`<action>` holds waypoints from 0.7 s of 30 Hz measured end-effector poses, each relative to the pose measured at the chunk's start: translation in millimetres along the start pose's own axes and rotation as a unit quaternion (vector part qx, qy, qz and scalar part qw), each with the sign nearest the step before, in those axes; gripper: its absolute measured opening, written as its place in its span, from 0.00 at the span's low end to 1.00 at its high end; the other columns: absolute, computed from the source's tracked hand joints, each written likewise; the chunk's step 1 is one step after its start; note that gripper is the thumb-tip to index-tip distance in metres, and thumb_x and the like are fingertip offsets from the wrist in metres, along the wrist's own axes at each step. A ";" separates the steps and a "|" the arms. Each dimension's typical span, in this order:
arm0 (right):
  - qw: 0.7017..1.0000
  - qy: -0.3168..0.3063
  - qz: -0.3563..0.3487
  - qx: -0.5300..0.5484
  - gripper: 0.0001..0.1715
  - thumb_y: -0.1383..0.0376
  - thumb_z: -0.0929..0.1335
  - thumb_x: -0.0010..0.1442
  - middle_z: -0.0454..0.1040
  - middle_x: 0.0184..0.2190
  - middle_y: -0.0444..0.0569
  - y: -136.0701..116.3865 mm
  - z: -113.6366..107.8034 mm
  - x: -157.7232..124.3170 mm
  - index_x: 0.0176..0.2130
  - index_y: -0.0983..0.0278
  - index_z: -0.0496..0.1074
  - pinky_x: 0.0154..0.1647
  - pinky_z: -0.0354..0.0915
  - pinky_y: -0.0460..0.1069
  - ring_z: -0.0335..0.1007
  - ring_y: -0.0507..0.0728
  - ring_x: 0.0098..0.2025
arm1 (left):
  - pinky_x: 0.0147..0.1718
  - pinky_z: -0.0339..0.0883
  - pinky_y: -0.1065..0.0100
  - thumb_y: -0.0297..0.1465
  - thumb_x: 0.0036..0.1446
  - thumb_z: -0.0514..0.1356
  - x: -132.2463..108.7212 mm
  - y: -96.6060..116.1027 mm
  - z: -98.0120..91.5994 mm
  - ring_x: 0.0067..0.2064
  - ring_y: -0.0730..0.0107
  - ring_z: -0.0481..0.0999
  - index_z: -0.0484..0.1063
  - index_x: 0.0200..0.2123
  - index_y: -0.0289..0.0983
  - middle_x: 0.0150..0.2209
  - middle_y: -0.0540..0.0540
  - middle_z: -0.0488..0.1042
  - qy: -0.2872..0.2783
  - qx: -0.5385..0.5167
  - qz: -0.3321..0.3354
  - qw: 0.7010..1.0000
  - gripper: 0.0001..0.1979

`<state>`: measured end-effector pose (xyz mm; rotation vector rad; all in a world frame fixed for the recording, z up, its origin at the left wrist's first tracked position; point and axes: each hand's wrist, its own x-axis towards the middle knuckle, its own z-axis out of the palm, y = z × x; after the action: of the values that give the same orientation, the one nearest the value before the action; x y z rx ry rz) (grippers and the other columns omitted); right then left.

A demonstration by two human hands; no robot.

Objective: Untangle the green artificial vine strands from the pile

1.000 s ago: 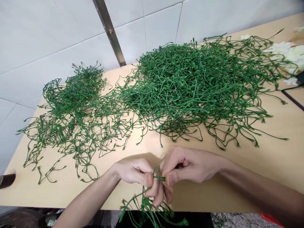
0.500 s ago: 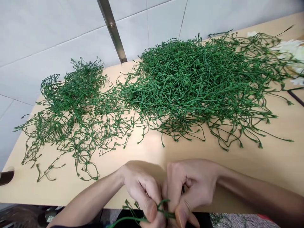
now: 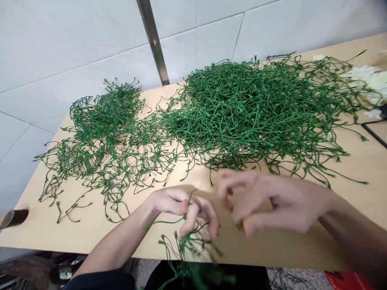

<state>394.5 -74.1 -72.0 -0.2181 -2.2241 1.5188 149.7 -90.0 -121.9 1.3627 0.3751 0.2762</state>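
Two bare hands show in the head view. The left hand (image 3: 181,206) has thumb and forefinger pressed together on a green stem (image 3: 169,221), whose tip pokes up past the thumb; the tight pinch seems meant to keep so thin a piece from slipping. Below those fingers dangles a bunch of stems (image 3: 181,257), likely there to keep it within reach and leave the fingertips free, though blur hides how it is gripped. The right hand (image 3: 287,201) is just beside, fingers curled and loosely parted; a green speck shows near its thumb tip, but whether it is held cannot be told. Beyond the right fingers spreads a large pile (image 3: 242,108); beyond the left ones lies a smaller pile (image 3: 105,117), perhaps so arranged to leave the table (image 3: 90,233) nearest the fingers for handwork.
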 end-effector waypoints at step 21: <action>0.987 0.016 0.161 -0.023 0.17 0.57 0.67 0.63 0.77 0.27 0.48 26.0 -10.4 24.5 0.36 0.68 0.79 0.24 0.59 0.44 0.67 0.48 0.26 | 0.26 0.59 0.71 0.45 0.56 0.62 4.7 19.9 9.5 0.29 0.74 0.64 0.82 0.40 0.36 0.35 0.42 0.77 0.157 0.125 -0.013 0.980 0.19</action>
<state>374.2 -46.3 -86.2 -0.6384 -2.2834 1.6090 158.5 -92.8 -101.3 1.5613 0.7106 0.4363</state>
